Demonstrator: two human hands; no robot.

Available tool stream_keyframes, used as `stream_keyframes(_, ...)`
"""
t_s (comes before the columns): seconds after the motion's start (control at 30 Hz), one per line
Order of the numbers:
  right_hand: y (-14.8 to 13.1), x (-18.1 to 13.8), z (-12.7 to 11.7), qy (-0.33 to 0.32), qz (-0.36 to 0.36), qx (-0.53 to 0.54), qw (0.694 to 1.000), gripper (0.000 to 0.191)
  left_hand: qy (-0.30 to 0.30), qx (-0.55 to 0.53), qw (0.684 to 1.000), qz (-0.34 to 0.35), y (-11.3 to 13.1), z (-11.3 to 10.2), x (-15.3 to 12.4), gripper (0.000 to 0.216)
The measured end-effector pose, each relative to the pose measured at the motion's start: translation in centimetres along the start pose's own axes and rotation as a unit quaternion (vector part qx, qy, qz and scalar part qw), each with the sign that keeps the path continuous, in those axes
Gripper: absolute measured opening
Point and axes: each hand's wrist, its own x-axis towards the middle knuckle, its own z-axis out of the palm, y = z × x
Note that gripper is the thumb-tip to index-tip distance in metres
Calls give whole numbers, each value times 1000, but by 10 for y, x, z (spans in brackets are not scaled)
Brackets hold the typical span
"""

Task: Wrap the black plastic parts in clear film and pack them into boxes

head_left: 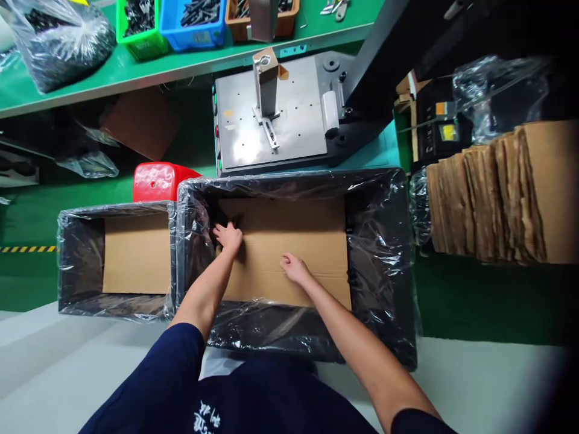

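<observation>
Inside the near lined bin [380, 241], the left hand [229, 236] and right hand [293, 267] pressed the cardboard sheet [289, 235] flat on the bottom, fingers seemingly spread; it next needed seating toward the left wall.

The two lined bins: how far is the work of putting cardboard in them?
Done: the smaller bin has its plastic liner and a cardboard sheet flat on its bottom. In hand: in the larger bin, the left hand and right hand press a cardboard sheet down. Left: both bins hold nothing else; a stack of cardboard waits beside them.
</observation>
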Motion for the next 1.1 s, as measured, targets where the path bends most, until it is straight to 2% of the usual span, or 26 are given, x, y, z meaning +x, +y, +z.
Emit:
stream_keyframes(0.1,-21,13,21,-24,19,17,999,41,-43,26,992,115,1,10,-30,41)
stream_keyframes(0.17,-35,20,36,-24,26,28,999,47,-78,11,984,160,-1,15,-44,48)
stream_keyframes(0.23,-47,27,51,-29,24,46,998,55,-89,-20,982,168,-3,19,-50,54)
stream_keyframes(0.33,-58,38,74,-26,25,101,994,59,-87,-89,979,165,-11,24,-44,62)
stream_keyframes(0.43,-65,52,93,24,32,166,985,58,-79,-146,972,164,-26,25,-29,60)
stream_keyframes(0.57,-73,74,102,109,8,207,972,62,-89,-149,973,151,-51,30,-17,51)
stream_keyframes(0.7,-80,86,98,155,-65,145,975,65,-106,-148,967,175,-61,38,-18,60)
stream_keyframes(0.8,-83,75,98,138,-101,48,984,65,-90,-130,960,230,-60,36,-24,70)
stream_keyframes(0.9,-77,59,105,93,-72,-28,993,60,-118,-69,939,316,-61,30,-28,67)
stream_keyframes(0.93,-72,58,107,101,-52,-40,993,59,-132,-44,935,327,-62,29,-27,66)
stream_keyframes(1.0,-61,62,110,126,-33,-51,990,52,-123,-7,940,317,-65,29,-23,64)
stream_keyframes(1.1,-52,74,106,185,-19,-42,982,50,-87,17,964,250,-70,28,-16,60)
